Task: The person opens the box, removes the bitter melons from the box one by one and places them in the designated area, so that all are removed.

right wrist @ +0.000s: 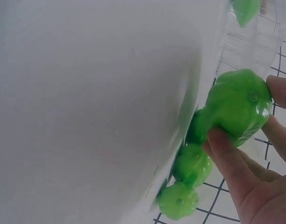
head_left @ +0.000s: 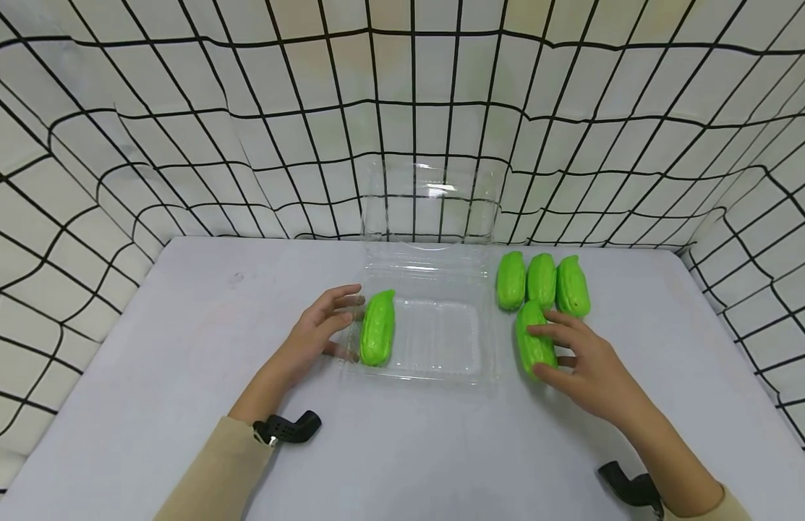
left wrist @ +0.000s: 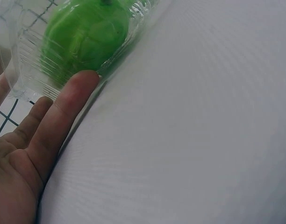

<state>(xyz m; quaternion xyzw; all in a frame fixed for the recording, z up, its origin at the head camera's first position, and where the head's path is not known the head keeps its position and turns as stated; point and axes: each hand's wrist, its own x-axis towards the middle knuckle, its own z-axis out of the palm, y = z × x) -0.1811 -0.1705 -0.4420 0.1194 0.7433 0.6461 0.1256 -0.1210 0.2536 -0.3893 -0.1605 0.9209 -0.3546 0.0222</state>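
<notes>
In the head view, a clear plastic clamshell box point(head_left: 435, 340) stands with its lid raised. One bright green, ridged, gourd-shaped vegetable point(head_left: 377, 329) lies along its left side. My left hand point(head_left: 320, 325) rests against the box's left wall, fingers spread; the left wrist view shows the fingertip point(left wrist: 82, 84) touching the plastic beside the green gourd point(left wrist: 87, 37). To the right of the box, my right hand point(head_left: 581, 358) grips a second green gourd point(head_left: 534, 336) between thumb and fingers. In the right wrist view this gourd point(right wrist: 239, 105) appears slightly raised from the table.
Three more green gourds point(head_left: 542, 278) lie in a row behind my right hand, right of the box. Black wire grid point(head_left: 415, 101) walls enclose the back and sides of the white table point(head_left: 181, 325). The raised lid point(head_left: 435, 199) stands close to the back grid.
</notes>
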